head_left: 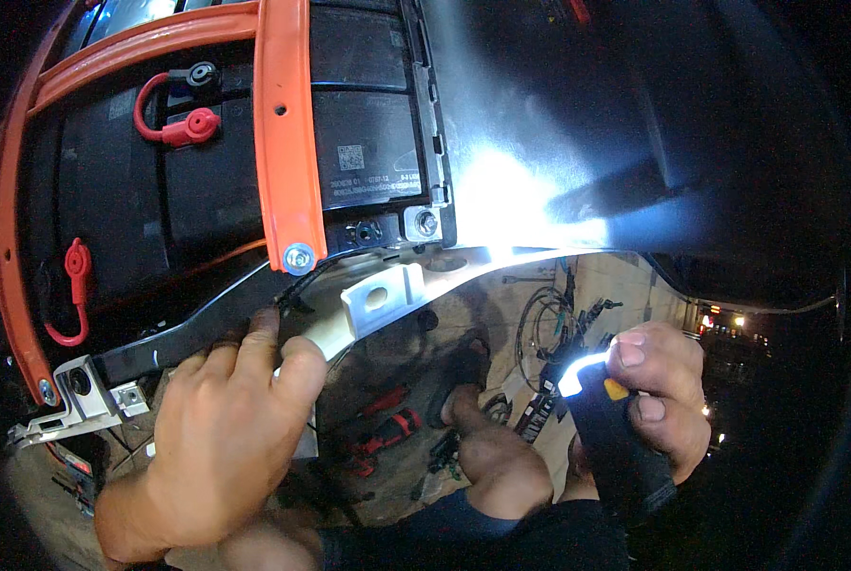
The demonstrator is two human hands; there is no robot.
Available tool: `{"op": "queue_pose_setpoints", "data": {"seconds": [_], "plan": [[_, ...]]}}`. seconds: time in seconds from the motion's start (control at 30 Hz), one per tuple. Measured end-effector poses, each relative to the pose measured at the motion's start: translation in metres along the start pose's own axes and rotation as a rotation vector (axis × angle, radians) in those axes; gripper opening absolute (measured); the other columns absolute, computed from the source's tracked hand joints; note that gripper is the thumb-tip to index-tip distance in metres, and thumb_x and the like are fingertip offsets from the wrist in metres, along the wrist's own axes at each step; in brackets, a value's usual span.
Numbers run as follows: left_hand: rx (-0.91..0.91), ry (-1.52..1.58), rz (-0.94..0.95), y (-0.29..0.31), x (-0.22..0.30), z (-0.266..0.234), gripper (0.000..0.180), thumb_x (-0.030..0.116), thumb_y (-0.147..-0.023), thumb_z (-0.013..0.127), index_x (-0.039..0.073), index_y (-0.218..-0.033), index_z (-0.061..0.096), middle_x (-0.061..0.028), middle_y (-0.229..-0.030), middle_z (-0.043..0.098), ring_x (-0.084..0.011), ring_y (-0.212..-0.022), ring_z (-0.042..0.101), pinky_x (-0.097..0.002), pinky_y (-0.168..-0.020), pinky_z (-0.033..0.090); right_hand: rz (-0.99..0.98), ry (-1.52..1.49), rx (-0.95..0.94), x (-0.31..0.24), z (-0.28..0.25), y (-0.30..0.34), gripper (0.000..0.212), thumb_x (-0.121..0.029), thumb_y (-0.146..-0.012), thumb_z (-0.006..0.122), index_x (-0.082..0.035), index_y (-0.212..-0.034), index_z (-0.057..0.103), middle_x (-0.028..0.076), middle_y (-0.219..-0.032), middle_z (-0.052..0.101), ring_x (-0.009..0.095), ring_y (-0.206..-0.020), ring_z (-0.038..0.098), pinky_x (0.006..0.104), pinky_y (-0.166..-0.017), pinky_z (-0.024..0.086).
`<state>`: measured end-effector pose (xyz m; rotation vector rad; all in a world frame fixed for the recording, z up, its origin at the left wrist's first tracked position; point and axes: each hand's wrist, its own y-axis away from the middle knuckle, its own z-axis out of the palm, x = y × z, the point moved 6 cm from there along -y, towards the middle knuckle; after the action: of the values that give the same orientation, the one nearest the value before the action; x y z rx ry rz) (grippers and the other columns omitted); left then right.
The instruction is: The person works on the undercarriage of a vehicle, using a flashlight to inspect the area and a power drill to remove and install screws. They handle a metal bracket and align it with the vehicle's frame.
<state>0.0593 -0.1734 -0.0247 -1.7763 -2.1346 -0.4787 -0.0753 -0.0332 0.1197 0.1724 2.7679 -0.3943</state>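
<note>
My left hand [230, 419] is open, index finger stretched up against the edge of a black battery pack [207, 181], close to a dark cable [302, 285]. Its thumb lies near the end of a pale metal bracket [378, 300] with an oval hole. What the other left fingertips touch is hard to make out. In my right hand [663, 390] is a lit black flashlight [625, 443] with a yellow button, held upright. Its light falls on a dark smooth panel [511, 171] right of the pack.
Orange metal bars [287, 143] are bolted across the pack, and red-handled connectors [192, 127] sit on it. At lower left is a whitish bracket [88, 400]. A red tool [387, 433], loose cables [544, 328] and other gear lie on the floor below, near my bent leg [502, 457].
</note>
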Motion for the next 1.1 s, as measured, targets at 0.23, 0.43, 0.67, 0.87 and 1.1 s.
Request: {"op": "queue_pose_setpoints", "data": {"seconds": [0.23, 0.43, 0.67, 0.87, 1.1], "plan": [[-0.005, 0.037, -0.003, 0.002, -0.001, -0.004, 0.021, 0.015, -0.083, 0.059, 0.005, -0.100, 0.051, -0.0258, -0.110, 0.064, -0.0321, -0.078, 0.066, -0.0414, -0.066, 0.053, -0.004, -0.103, -0.002, 0.008, 0.003, 0.015, 0.030, -0.009, -0.077, 0.068, -0.007, -0.103, 0.053, 0.021, -0.115, 0.064, 0.035, -0.096, 0.062, 0.0450, -0.080, 0.052], [-0.014, 0.050, 0.003, 0.002, -0.002, -0.005, 0.021, 0.014, -0.084, 0.059, 0.005, -0.101, 0.050, -0.0265, -0.113, 0.062, -0.0332, -0.080, 0.066, -0.0427, -0.066, 0.054, -0.010, -0.033, 0.088, 0.005, 0.009, 0.012, 0.035, -0.015, -0.076, 0.072, -0.008, -0.103, 0.051, 0.020, -0.107, 0.065, 0.033, -0.092, 0.062, 0.0438, -0.078, 0.052], [-0.037, 0.155, -0.030, 0.002, -0.001, -0.005, 0.021, 0.012, -0.086, 0.056, 0.005, -0.104, 0.049, -0.0215, -0.096, 0.059, -0.0342, -0.078, 0.065, -0.0410, -0.061, 0.058, -0.036, -0.119, 0.251, 0.002, 0.022, 0.016, 0.042, -0.015, -0.074, 0.077, -0.010, -0.107, 0.051, 0.017, -0.103, 0.064, 0.031, -0.090, 0.062, 0.0421, -0.075, 0.052], [-0.089, 0.085, 0.033, 0.002, 0.000, -0.001, 0.026, 0.011, -0.085, 0.058, -0.002, -0.106, 0.051, -0.0183, -0.078, 0.060, -0.0328, -0.077, 0.068, -0.0384, -0.060, 0.058, -0.245, -0.393, 0.141, 0.010, 0.027, 0.007, 0.040, -0.007, -0.078, 0.072, -0.009, -0.112, 0.052, 0.020, -0.109, 0.062, 0.028, -0.083, 0.062, 0.0367, -0.063, 0.054], [-0.244, 0.117, -0.019, 0.003, 0.002, 0.017, 0.046, 0.014, -0.093, 0.050, 0.000, -0.135, 0.041, -0.0330, -0.110, 0.057, -0.0509, -0.103, 0.061, -0.0483, -0.086, 0.056, -0.178, -0.398, 0.275, 0.002, 0.041, 0.006, 0.032, -0.013, -0.081, 0.071, -0.012, -0.106, 0.051, 0.016, -0.105, 0.065, 0.025, -0.083, 0.061, 0.0347, -0.059, 0.054]]}}
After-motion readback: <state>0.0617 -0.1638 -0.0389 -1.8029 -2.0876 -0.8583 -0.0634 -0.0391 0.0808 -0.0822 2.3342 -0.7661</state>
